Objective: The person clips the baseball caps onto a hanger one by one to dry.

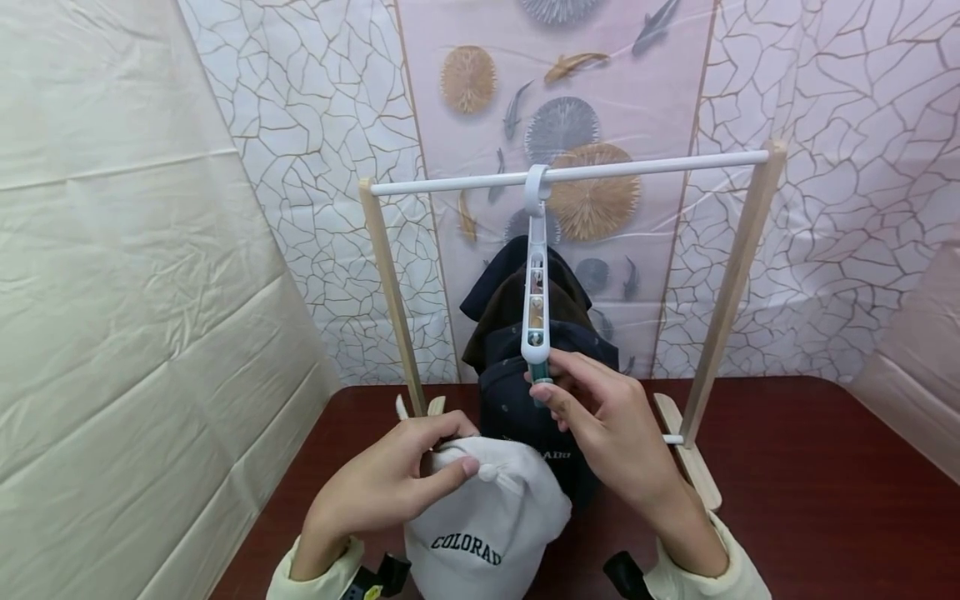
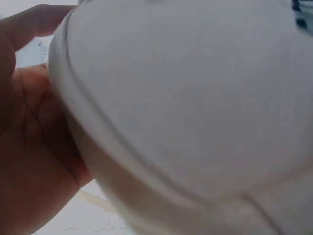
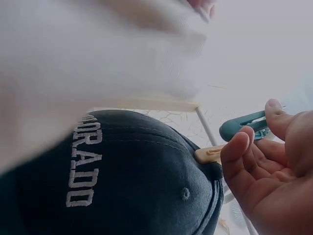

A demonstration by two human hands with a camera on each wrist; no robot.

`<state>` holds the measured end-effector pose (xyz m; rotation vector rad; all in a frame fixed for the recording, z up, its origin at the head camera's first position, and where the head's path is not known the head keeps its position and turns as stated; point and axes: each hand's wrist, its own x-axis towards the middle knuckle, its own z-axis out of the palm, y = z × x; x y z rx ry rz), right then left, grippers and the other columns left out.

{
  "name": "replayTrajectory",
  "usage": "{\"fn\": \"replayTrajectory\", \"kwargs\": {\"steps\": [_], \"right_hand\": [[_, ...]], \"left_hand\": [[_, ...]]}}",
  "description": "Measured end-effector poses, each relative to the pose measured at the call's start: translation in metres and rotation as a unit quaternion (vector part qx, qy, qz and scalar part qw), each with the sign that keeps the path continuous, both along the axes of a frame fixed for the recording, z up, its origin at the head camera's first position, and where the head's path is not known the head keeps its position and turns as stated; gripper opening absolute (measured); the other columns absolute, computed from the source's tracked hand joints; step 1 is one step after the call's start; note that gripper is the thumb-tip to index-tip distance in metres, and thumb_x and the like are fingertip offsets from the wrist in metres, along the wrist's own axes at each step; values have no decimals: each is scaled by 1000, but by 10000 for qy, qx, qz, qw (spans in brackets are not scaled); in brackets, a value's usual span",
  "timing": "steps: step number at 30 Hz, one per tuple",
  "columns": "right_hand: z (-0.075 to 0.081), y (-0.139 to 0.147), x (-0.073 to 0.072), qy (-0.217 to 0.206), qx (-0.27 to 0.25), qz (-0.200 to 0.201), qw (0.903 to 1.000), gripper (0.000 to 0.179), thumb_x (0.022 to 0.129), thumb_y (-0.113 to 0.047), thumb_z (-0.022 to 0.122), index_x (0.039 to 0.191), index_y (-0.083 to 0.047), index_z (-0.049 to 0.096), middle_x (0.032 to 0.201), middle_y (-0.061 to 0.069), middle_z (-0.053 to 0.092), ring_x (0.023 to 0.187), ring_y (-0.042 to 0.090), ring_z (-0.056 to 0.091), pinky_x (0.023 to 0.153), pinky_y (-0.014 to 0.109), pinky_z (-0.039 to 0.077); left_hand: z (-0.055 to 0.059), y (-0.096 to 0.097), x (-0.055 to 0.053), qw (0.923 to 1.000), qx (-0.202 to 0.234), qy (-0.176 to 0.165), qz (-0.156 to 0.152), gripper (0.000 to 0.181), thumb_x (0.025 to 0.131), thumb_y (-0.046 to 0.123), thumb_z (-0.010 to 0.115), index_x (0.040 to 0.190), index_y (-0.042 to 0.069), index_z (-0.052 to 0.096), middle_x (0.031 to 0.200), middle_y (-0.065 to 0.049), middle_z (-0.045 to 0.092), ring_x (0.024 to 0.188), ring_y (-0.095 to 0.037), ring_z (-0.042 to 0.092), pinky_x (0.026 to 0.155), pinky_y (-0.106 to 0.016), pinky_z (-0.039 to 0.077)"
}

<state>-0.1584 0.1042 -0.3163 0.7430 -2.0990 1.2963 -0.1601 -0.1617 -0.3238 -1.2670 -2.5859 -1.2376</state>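
Note:
My left hand [image 1: 382,483] grips a white baseball cap [image 1: 491,508] near its top button, thumb on the near side, the other fingers partly hidden behind it. Dark "COLORAD" lettering shows on its front. With thumb and fingers, my right hand [image 1: 611,429] pinches a green clip [image 3: 239,126] at the lower end of a white clip hanger [image 1: 536,283]. In the right wrist view, a tan clip [image 3: 209,154] bites the edge of a dark navy cap [image 3: 137,161] with light lettering. More dark caps [image 1: 502,308] hang behind it along the hanger.
The hanger hooks over the white rail [image 1: 660,168] of a rack with wooden posts [image 1: 738,275] and feet [image 1: 693,467]. It stands on a dark red table [image 1: 817,467]. Patterned cloth [image 1: 315,150] hangs behind, and a pale curtain [image 1: 135,292] drops at the left.

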Motion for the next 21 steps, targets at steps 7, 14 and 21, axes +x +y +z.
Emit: {"fn": "replayTrajectory", "kwargs": {"steps": [7,14,21], "right_hand": [[0,0,0,32,47,-31,10000,30,96,-7,76,125,-9,72,85,-4,64,67,12,60,60,27,53],[1,0,0,36,67,-26,10000,29,96,-8,76,125,-9,72,85,-4,64,67,13,60,60,27,53],[2,-1,1,100,-48,58,9999,28,97,-8,75,125,-8,73,86,-2,65,66,14,60,60,26,53]], "left_hand": [[-4,7,-5,9974,-65,719,-22,16,103,30,70,113,19,70,101,10,69,89,-6,62,78,-27,56],[-2,7,-2,9956,-517,579,528,45,90,42,85,125,23,66,105,12,69,90,-5,63,81,-28,56],[-1,10,0,9836,-901,1287,891,23,91,33,86,109,23,74,95,17,69,80,-1,60,73,-25,53]]}}
